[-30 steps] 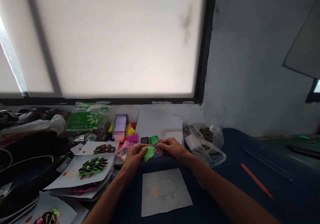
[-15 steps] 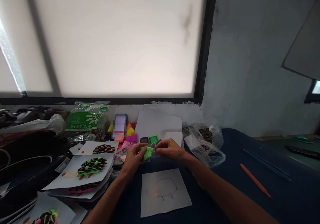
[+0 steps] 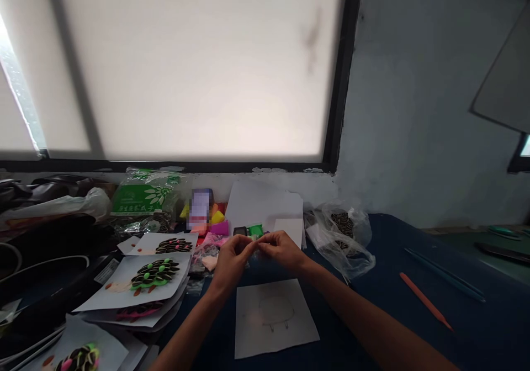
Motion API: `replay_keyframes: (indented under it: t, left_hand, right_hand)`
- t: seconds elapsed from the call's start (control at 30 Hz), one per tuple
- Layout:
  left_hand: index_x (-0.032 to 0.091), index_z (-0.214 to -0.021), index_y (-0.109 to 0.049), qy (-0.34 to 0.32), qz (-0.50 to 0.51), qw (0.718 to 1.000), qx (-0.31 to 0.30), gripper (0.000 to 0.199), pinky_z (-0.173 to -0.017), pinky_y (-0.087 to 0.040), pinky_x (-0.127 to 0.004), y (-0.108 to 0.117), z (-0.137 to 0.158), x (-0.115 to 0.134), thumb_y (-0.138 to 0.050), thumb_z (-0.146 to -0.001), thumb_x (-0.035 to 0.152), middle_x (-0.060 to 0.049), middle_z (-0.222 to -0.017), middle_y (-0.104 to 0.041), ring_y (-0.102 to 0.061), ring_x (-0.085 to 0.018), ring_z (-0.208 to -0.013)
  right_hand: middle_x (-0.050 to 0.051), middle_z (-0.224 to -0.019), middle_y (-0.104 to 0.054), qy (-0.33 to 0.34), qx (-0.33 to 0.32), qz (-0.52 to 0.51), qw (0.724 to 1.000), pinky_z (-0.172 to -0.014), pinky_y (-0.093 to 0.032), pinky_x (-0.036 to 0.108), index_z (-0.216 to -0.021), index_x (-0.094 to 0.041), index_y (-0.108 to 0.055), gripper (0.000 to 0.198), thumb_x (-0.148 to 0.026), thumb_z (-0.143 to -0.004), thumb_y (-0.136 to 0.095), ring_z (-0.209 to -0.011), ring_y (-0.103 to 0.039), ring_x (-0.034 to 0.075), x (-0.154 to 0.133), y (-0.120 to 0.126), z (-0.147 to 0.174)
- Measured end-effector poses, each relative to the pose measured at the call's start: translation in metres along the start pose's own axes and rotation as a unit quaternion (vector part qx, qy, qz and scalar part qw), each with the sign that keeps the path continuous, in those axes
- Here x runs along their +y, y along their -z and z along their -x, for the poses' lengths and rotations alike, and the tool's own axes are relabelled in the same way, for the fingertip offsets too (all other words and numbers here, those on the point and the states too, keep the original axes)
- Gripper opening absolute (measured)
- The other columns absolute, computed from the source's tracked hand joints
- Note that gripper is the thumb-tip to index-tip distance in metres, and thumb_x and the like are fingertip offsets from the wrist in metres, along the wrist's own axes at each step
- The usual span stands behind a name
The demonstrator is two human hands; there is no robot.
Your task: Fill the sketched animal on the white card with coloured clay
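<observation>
Both my hands meet above the far edge of a sheet of paper. My left hand (image 3: 232, 258) is closed, its thumb and fingers pinching a small clear packet (image 3: 255, 254). My right hand (image 3: 285, 249) pinches the same packet from the right, fingertips touching the left ones. The green clay in it is now mostly hidden behind my fingers. Below the hands lies the white paper (image 3: 277, 318) with a pencilled rounded body and two short legs; the peach patch at its left is barely visible.
To the left are finished seed-and-clay hedgehog pictures (image 3: 155, 274). Behind stand a green seed bag (image 3: 141, 197), a phone (image 3: 200, 208) and coloured clay packets (image 3: 219, 227). Rightward lie a clear bag of seeds (image 3: 343, 233), an orange pen-shaped tool (image 3: 426, 302) and blue sticks (image 3: 445, 274).
My left hand has turned and moved right, so its fingertips meet the right hand's. The green clay packet, plainly visible before, is now mostly covered.
</observation>
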State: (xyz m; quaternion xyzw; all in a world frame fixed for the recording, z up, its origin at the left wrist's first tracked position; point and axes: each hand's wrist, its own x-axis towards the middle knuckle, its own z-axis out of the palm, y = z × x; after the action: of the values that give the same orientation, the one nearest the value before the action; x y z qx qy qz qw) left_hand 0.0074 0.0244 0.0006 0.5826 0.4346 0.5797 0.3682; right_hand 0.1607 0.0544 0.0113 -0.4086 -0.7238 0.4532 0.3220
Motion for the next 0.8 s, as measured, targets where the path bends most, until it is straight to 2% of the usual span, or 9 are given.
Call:
replay_keyframes:
  t: [0.17, 0.5, 0.8]
  left_hand:
    - [0.015, -0.071, -0.068, 0.003, 0.023, 1.0, -0.007, 0.039, -0.057, -0.043, -0.025, 0.008, -0.003, -0.001, -0.074, -0.064, 0.053, -0.002, -0.063, -0.065, -0.057, -0.016, -0.059]
    - [0.015, -0.062, -0.068, 0.0, 0.026, 1.0, -0.009, 0.029, -0.053, -0.042, -0.024, 0.008, -0.004, -0.006, -0.071, -0.066, 0.044, 0.0, -0.054, -0.061, -0.053, -0.014, -0.053]
    - [0.014, -0.077, -0.076, 0.004, 0.012, 0.999, -0.035, 0.035, -0.055, -0.044, -0.025, 0.003, 0.0, -0.004, -0.075, -0.065, 0.047, -0.006, -0.067, -0.071, -0.062, -0.019, -0.062]
  right_hand:
    - [0.006, -0.107, -0.066, 0.005, -0.018, -0.007, 1.0, -0.079, -0.057, 0.038, -0.114, -0.014, -0.062, 0.026, -0.034, -0.098, -0.059, -0.089, -0.066, 0.019, -0.006, 0.002, 0.002]
    - [0.007, -0.114, -0.064, -0.027, -0.06, -0.005, 0.998, -0.081, -0.057, 0.039, -0.118, -0.015, -0.061, 0.028, -0.033, -0.098, -0.06, -0.094, -0.066, 0.02, -0.001, 0.009, 0.0]
    - [0.008, -0.121, -0.062, -0.032, -0.018, 0.018, 0.999, -0.084, -0.056, 0.042, -0.122, -0.016, -0.059, 0.03, -0.033, -0.097, -0.061, -0.101, -0.064, 0.023, 0.008, 0.005, -0.003]
